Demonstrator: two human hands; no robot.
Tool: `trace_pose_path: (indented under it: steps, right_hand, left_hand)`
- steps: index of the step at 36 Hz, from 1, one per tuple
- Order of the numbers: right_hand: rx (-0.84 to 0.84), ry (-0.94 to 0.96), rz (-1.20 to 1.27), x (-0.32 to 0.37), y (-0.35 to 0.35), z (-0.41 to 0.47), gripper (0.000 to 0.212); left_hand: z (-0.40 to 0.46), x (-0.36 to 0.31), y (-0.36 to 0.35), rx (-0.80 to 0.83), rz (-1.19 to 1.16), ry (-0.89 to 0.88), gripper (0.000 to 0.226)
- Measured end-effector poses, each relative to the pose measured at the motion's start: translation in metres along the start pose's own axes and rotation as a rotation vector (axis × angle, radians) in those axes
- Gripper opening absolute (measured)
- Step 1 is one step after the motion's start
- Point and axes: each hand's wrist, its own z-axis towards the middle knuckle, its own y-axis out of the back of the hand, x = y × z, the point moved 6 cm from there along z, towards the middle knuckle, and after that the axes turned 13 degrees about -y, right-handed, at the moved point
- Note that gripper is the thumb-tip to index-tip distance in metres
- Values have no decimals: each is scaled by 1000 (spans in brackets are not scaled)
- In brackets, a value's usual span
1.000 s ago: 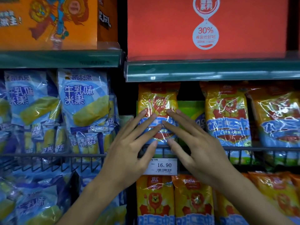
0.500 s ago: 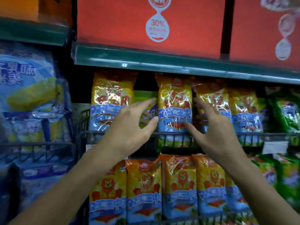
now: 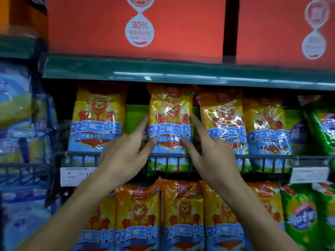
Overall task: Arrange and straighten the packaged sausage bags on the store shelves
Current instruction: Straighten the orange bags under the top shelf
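- Red boxes (image 3: 137,29) fill the top shelf, above a green shelf edge (image 3: 181,74); not your concern.
- Wire rack (image 3: 262,157) holds the upper row of sausage bags; a second row hangs or stands below it, too crowded to tell which.
- Blue snack bags (image 3: 18,115) at far left, green bags (image 3: 322,131) at far right, both blurred.
- Upper row: left bag (image 3: 96,116) stands straight; the third bag (image 3: 223,116) leans left at its top, touching the middle bag (image 3: 170,113).
- Middle bag sits upright behind the rack rail, between your two hands.
- Your left hand (image 3: 125,154) has its forefinger along the bag's left edge and its thumb pressed on the lower front; the other fingers are hidden behind it.
- Your right hand (image 3: 208,151) mirrors it, forefinger on the right edge, thumb on the front. Fingers mostly straight, so this reads as a two-sided squeeze, not a fist-grip. Hands apart, bag between.
- Handling, by judgement: glossy crinkled film, likely slippery; contents probably firm sticks, so the pack should hold shape but shift inside.
- Take it by both side edges at mid-height, not the thin top seal.
- Price tag (image 3: 76,175) is clipped below the left bag, partly hidden by your wrist.
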Motion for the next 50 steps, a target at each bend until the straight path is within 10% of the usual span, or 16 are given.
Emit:
trace_pose_path:
  steps: [10, 20, 32, 39, 50]
  right_hand:
    - [-38, -10, 326, 9, -2, 11, 67]
    - [-32, -34, 393, 22, -5, 19, 66]
    - [226, -15, 237, 22, -22, 15, 80]
    - [267, -27, 217, 21, -26, 18, 78]
    - [186, -24, 466, 36, -18, 15, 64]
  left_hand:
    - [-5, -2, 15, -322, -263, -23, 68]
    - [6, 9, 29, -266, -340, -49, 70]
    - [-9, 21, 37, -180, -186, -76, 73]
    - [-25, 14, 49, -365, 164, -413, 46]
    - [-24, 27, 37, -110, 272, -327, 55]
